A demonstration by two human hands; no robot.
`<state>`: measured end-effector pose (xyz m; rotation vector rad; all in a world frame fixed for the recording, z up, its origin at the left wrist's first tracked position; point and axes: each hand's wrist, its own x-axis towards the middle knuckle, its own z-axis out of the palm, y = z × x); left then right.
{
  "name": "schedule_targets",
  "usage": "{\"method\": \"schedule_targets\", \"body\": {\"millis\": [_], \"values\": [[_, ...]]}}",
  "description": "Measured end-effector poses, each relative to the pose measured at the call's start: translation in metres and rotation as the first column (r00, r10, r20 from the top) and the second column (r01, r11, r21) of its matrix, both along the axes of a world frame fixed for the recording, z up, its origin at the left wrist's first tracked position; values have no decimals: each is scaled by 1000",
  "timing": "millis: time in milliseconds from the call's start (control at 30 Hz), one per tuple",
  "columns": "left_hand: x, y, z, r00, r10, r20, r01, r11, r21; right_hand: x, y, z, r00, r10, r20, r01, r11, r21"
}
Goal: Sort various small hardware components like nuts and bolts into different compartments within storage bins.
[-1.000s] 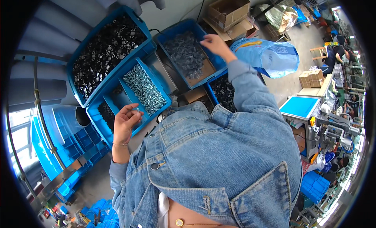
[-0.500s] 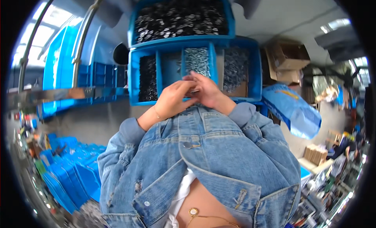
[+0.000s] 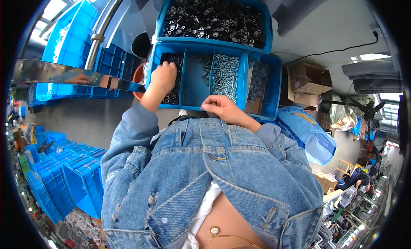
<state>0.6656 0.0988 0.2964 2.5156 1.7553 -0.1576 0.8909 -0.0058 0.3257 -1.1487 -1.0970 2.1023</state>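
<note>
My left hand [image 3: 164, 80] is down in the left compartment of the blue divided bin [image 3: 195, 106], over small black ring-like parts [image 3: 172, 98]. Its fingers are curled and closed, with the tips hidden among the parts. At the bin's front edge my right hand [image 3: 224, 109] has its fingers bent and drawn together; whatever is in them cannot be made out. Silvery screws [image 3: 225, 73] fill the compartment beyond the right hand. Between the screws and the black rings is a mostly bare compartment with a few dark parts [image 3: 204, 63] at its far end.
Behind the divided bin stands a blue bin [image 3: 214, 42] heaped with black metal clips [image 3: 214, 20]. A blue container [image 3: 277, 86] with grey parts adjoins on the right. Near it are cardboard boxes [image 3: 310, 75] and a blue bag [image 3: 306, 133]. A metal bar [image 3: 68, 73] extends on the left; blue crates [image 3: 68, 176] are stacked lower left.
My hands were together at the bin's front middle. The left has moved left and forward into the black rings; the right has stayed near the front edge, slightly lower.
</note>
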Motion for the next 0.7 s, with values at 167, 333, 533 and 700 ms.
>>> {"method": "schedule_targets", "body": {"millis": [167,333,533,700], "values": [[-25,-9,-40,990,-131,46,138,962,-236,5,13,-6,982,11,189,-64,959,277],[-39,-17,-17,980,-42,194,78,981,-180,33,71,5,724,-244,645,-219,805,551],[-47,-25,-2,901,-26,433,95,986,-138,24,88,-47,395,-180,901,-676,607,418],[-52,-31,8,717,132,684,5,981,-195,16,71,-50,466,-176,867,-636,614,467]]}}
